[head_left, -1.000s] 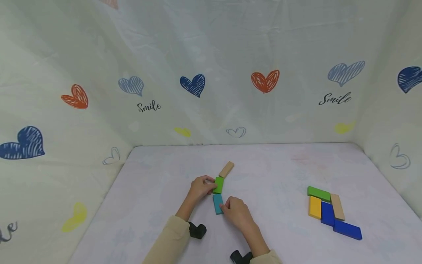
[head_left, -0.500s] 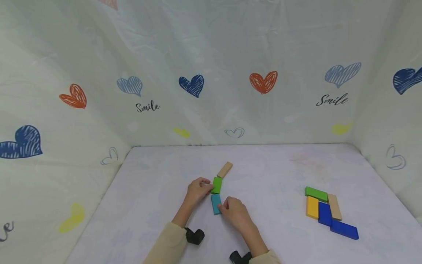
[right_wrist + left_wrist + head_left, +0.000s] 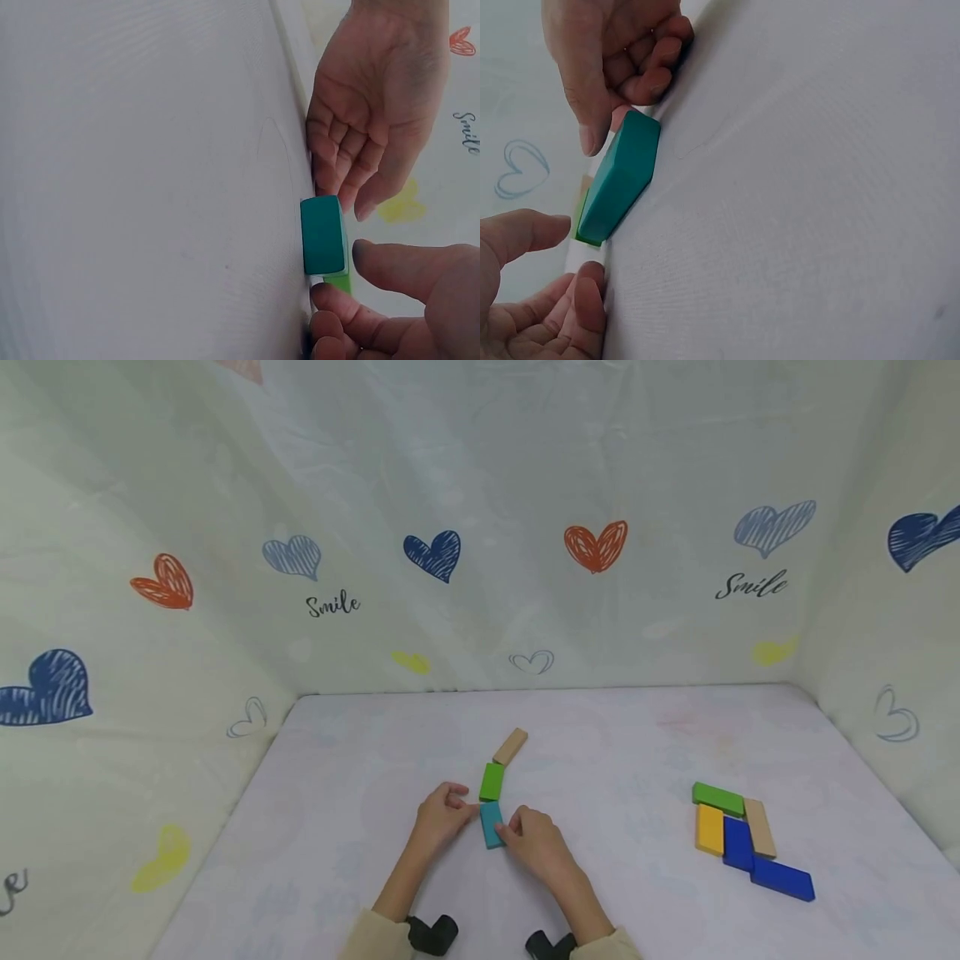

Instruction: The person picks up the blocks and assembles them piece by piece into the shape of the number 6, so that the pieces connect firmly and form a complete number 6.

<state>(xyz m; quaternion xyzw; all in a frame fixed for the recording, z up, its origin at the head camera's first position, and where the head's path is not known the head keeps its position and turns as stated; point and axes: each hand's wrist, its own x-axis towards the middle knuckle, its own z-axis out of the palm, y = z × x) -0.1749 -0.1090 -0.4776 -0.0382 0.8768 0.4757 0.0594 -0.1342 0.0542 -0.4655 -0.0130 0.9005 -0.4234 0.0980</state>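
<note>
A teal wooden block (image 3: 491,824) lies flat on the table between both hands. Its far end meets a green block (image 3: 491,782), and beyond that a natural-wood block (image 3: 511,747) slants off to the right, forming a bent row. My left hand (image 3: 441,818) is beside the teal block's far left corner, thumb and fingers parted. At its right long side is my right hand (image 3: 542,847), fingertips right at the edge and the thumb just above it. In the right wrist view, a gap shows between that thumb and the teal block (image 3: 324,235).
On the right of the table (image 3: 360,752) lies a cluster: a green block (image 3: 717,798), a yellow block (image 3: 709,829), a natural-wood block (image 3: 761,828) and two blue blocks (image 3: 782,878). A sheet (image 3: 495,460) printed with hearts hangs behind and at the sides.
My left hand has left the green block and come back nearer, to the teal block's left corner. My right hand has barely moved. The blocks keep their row.
</note>
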